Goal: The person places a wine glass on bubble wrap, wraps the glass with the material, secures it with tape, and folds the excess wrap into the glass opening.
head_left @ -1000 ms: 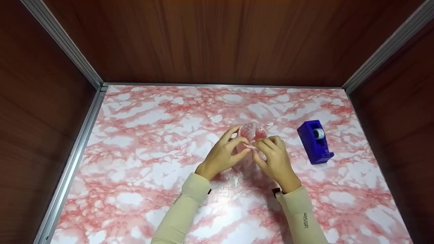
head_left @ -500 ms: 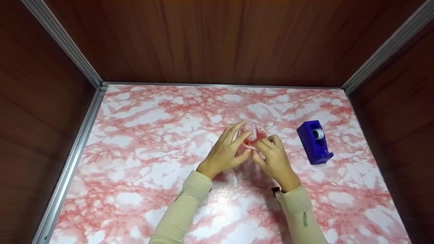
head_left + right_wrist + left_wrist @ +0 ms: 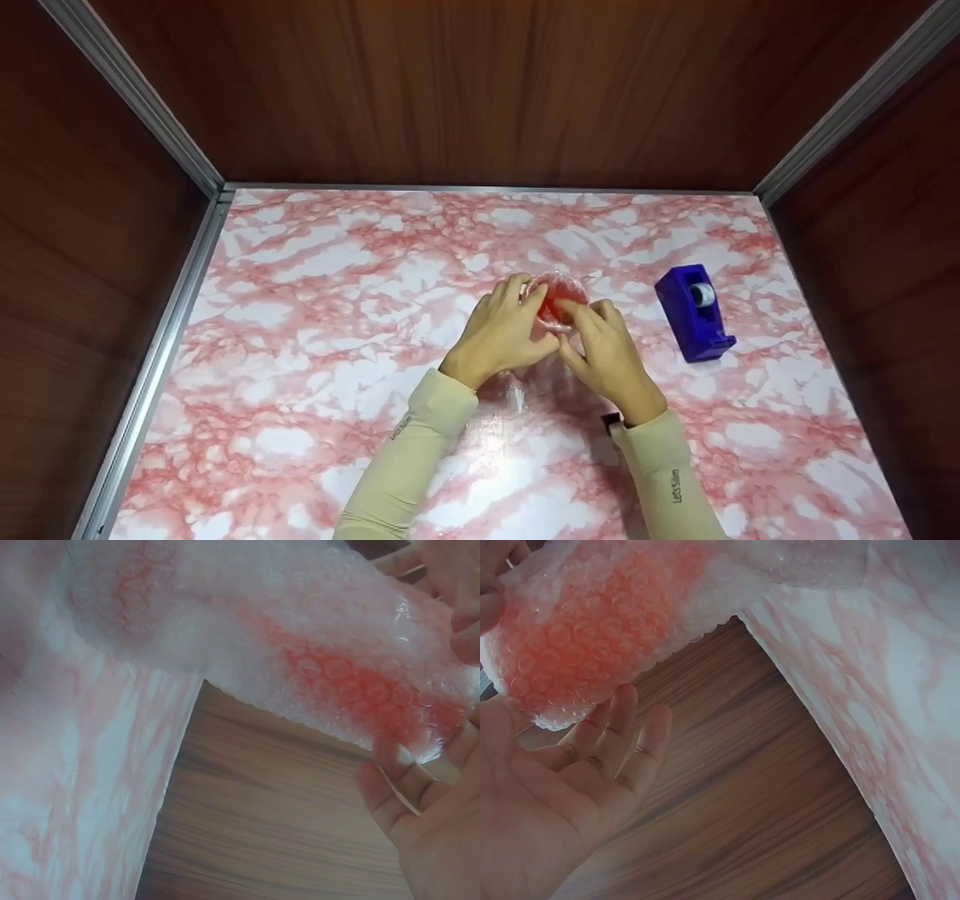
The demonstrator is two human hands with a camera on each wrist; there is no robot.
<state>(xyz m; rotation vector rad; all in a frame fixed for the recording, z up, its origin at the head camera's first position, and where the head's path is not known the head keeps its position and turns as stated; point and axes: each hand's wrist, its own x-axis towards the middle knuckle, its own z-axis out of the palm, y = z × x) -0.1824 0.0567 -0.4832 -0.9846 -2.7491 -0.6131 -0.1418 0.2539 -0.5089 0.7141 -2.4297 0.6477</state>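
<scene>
A roll of clear bubble wrap (image 3: 576,283) stands upright between both hands, its round upper end facing the head camera. Something red (image 3: 559,291) shows inside that end, and red also shows through the bubbles in both wrist views; its kind I cannot tell. My left hand (image 3: 499,330) curls around the left side of the wrap, with a finger over the rim and the thumb at the near edge. From the right, my right hand (image 3: 609,351) grips the rim, its index finger reaching into the opening and its thumb outside. The other right fingers are loosely bent in the right wrist view.
To the right on the marbled pink and white table (image 3: 300,337) stands a dark blue tape dispenser (image 3: 686,319) with a tape roll (image 3: 702,295) in it. Brown wood-grain walls (image 3: 480,97) with metal edging enclose the back and both sides.
The wrap's upper end has gone from partly covered by clear wrap to a rounder opening with more red showing. My left fingers lifted and spread, then came back onto the rim; the right index finger reaches further in.
</scene>
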